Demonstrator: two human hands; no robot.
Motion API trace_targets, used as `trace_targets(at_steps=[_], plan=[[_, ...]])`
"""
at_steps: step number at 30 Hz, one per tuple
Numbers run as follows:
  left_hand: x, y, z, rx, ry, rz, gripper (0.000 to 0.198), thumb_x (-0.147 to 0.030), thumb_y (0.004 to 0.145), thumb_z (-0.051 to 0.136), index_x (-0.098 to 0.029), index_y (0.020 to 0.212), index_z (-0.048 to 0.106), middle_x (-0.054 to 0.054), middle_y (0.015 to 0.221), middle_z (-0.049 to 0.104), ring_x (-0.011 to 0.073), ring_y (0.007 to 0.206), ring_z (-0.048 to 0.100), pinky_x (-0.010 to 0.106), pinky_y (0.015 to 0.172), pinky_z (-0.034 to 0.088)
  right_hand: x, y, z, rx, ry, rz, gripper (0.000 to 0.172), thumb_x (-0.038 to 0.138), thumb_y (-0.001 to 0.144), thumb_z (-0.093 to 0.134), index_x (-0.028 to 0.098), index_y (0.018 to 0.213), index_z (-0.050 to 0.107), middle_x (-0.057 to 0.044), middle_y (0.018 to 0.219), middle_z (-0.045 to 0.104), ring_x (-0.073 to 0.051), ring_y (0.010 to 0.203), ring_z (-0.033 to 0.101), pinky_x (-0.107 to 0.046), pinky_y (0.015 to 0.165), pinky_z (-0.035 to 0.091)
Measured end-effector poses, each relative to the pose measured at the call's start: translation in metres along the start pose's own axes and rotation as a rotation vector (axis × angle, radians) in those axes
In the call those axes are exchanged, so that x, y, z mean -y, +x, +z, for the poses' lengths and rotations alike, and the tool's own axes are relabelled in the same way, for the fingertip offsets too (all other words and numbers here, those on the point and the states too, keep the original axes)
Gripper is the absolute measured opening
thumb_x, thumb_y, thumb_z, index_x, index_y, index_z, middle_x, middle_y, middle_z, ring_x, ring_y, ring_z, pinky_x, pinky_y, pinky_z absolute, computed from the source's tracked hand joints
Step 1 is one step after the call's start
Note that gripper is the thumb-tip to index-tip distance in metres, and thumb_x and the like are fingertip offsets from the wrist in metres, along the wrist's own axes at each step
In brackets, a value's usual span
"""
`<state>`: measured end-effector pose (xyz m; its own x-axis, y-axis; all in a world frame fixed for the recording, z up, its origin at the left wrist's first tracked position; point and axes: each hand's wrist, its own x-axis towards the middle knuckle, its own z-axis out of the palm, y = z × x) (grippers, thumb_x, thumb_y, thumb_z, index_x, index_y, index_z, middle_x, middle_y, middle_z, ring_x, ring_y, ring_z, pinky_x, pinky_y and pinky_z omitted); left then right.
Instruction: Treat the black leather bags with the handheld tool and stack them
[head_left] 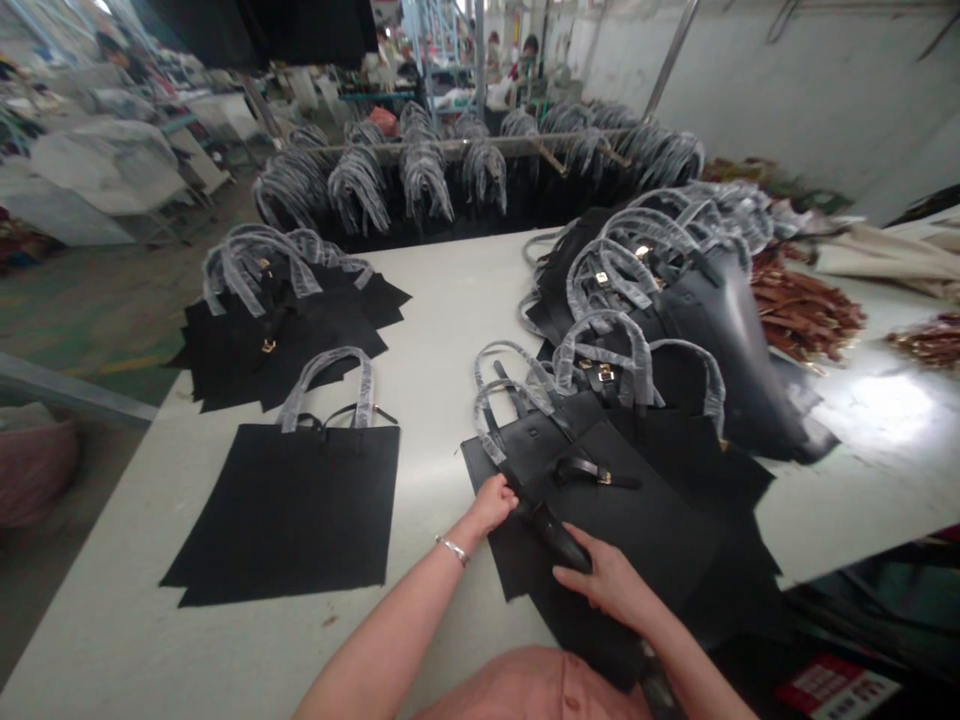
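Observation:
My left hand is closed in a pinch at the top edge of a black bag panel, just below a plastic-wrapped handle. My right hand grips the same panel farther along its edge, thumb and fingers on either side of a curled part. More black panels lie fanned out beneath and beyond both hands. On top of them rests a short black strap with a gold-coloured buckle. To the left, another black bag panel lies flat, its wrapped handle pointing away from me.
The white table carries a stack of black panels at far left and piled black bags at right. Brown straps lie beyond them. Behind the table, a metal rail holds many wrapped handles.

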<state>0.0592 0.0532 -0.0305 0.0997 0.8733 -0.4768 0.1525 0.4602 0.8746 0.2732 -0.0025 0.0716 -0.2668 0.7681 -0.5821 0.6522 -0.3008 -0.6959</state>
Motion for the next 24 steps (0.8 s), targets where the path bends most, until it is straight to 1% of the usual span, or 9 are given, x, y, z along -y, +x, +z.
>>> trace_targets(at_steps=[2, 5, 9, 13, 16, 18, 20, 22, 24], plan=[[0.0, 0.001, 0.0, 0.005, 0.04, 0.008, 0.016, -0.003, 0.064, 0.058, -0.014, 0.076, 0.057, -0.01, 0.048, 0.04, 0.0057, 0.043, 0.033, 0.019, 0.048, 0.023, 0.008, 0.005, -0.002, -0.023, -0.011, -0.046, 0.067, 0.038, 0.073, 0.067, 0.018, 0.135, 0.054, -0.001, 0.071, 0.071, -0.016, 0.051, 0.064, -0.026, 0.054, 0.051], [0.001, 0.003, 0.0, -0.004, 0.093, 0.013, 0.017, -0.003, 0.065, 0.059, -0.015, 0.077, 0.057, -0.009, 0.05, 0.041, 0.0066, 0.045, 0.035, 0.019, 0.049, 0.025, 0.012, 0.008, -0.01, -0.171, -0.017, -0.07, 0.069, 0.044, 0.074, 0.066, 0.018, 0.137, 0.052, 0.001, 0.065, 0.068, -0.018, 0.053, 0.064, -0.029, 0.059, 0.052], [-0.005, -0.002, -0.002, -0.063, 0.184, -0.002, 0.018, -0.002, 0.065, 0.059, -0.016, 0.074, 0.055, -0.007, 0.052, 0.044, 0.01, 0.05, 0.043, 0.021, 0.052, 0.031, 0.0, -0.003, -0.028, -0.325, -0.013, 0.0, 0.076, 0.052, 0.078, 0.06, 0.016, 0.143, 0.043, 0.005, 0.052, 0.06, -0.02, 0.05, 0.063, -0.029, 0.054, 0.049], [-0.021, -0.019, -0.004, -0.268, 0.294, 0.036, 0.021, -0.009, 0.07, 0.064, -0.018, 0.087, 0.054, 0.0, 0.072, 0.055, 0.0186, 0.075, 0.054, 0.029, 0.071, 0.041, -0.022, -0.023, -0.044, -0.287, -0.036, 0.072, 0.077, 0.051, 0.076, 0.062, 0.015, 0.142, 0.044, 0.006, 0.047, 0.057, -0.021, 0.049, 0.062, -0.029, 0.05, 0.047], [-0.039, -0.028, 0.006, -0.423, 0.442, 0.28, 0.025, -0.014, 0.078, 0.061, -0.02, 0.101, 0.052, 0.007, 0.1, 0.056, 0.0235, 0.1, 0.052, 0.036, 0.09, 0.04, -0.035, -0.035, -0.044, -0.26, -0.007, 0.103, 0.076, 0.048, 0.076, 0.063, 0.015, 0.141, 0.045, 0.005, 0.05, 0.058, -0.021, 0.05, 0.062, -0.029, 0.051, 0.047], [-0.055, -0.026, 0.021, -0.353, 0.516, 0.468, 0.024, -0.012, 0.082, 0.056, -0.021, 0.103, 0.054, 0.008, 0.108, 0.055, 0.0233, 0.106, 0.05, 0.037, 0.096, 0.039, -0.04, -0.039, -0.041, -0.26, 0.029, 0.126, 0.076, 0.047, 0.075, 0.063, 0.015, 0.142, 0.044, 0.005, 0.052, 0.059, -0.02, 0.05, 0.062, -0.029, 0.051, 0.048], [-0.071, -0.016, 0.042, -0.198, 0.543, 0.586, 0.029, -0.01, 0.084, 0.053, -0.021, 0.11, 0.055, 0.009, 0.118, 0.055, 0.0232, 0.113, 0.049, 0.038, 0.1, 0.037, -0.045, -0.039, -0.038, -0.273, 0.066, 0.146, 0.076, 0.046, 0.075, 0.063, 0.015, 0.142, 0.044, 0.005, 0.053, 0.059, -0.02, 0.049, 0.061, -0.029, 0.05, 0.048], [-0.088, 0.0, 0.062, -0.057, 0.59, 0.629, 0.036, -0.01, 0.084, 0.054, -0.02, 0.119, 0.054, 0.011, 0.131, 0.052, 0.0251, 0.123, 0.043, 0.041, 0.106, 0.032, -0.048, -0.039, -0.039, -0.296, 0.091, 0.151, 0.075, 0.045, 0.075, 0.063, 0.016, 0.141, 0.044, 0.006, 0.053, 0.059, -0.02, 0.048, 0.061, -0.029, 0.049, 0.049], [-0.101, 0.018, 0.079, 0.055, 0.651, 0.609, 0.033, -0.012, 0.085, 0.056, -0.019, 0.117, 0.058, 0.014, 0.131, 0.055, 0.0284, 0.127, 0.042, 0.047, 0.11, 0.025, -0.051, -0.039, -0.042, -0.315, 0.101, 0.139, 0.074, 0.045, 0.075, 0.063, 0.018, 0.141, 0.045, 0.005, 0.055, 0.06, -0.019, 0.048, 0.061, -0.029, 0.05, 0.049]])
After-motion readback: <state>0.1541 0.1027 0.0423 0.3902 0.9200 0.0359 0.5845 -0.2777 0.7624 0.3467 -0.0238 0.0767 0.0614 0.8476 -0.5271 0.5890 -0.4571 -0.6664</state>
